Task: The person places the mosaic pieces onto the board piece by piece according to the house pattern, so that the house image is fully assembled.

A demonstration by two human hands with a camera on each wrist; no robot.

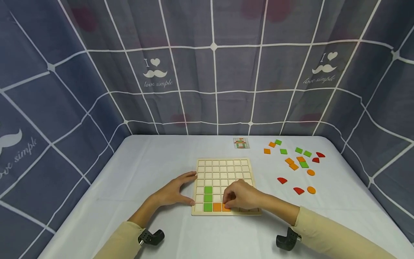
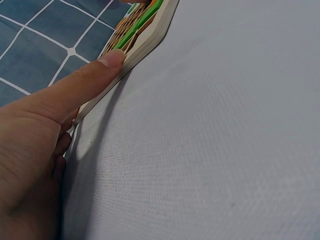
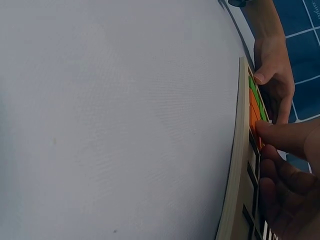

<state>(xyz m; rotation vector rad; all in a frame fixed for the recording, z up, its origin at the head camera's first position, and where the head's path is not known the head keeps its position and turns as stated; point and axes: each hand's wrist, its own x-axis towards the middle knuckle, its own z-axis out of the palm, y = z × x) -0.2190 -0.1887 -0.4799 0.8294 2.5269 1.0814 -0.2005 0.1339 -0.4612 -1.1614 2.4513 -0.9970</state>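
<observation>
A wooden grid board (image 1: 223, 163) lies on the white table in front of me. Three green square tiles (image 1: 208, 198) form a column near its left side, with an orange square (image 1: 217, 207) beside the lowest. My right hand (image 1: 244, 194) pinches a second orange square tile (image 1: 227, 209) in the front row, partly covering it. In the right wrist view, the thumb (image 3: 270, 130) lies on the orange tile and the other fingers curl beneath the hand. My left hand (image 1: 171, 190) rests along the board's left edge, thumb and fingers spread, the thumb (image 2: 112, 58) touching the rim.
Loose green squares (image 1: 299, 150), orange squares (image 1: 293, 166), orange circles (image 1: 311, 172) and red fan-shaped pieces (image 1: 299, 191) lie scattered on the right. A small pattern card (image 1: 241, 143) sits behind the board. Grey checked curtains (image 1: 194, 72) enclose the table (image 1: 145, 154).
</observation>
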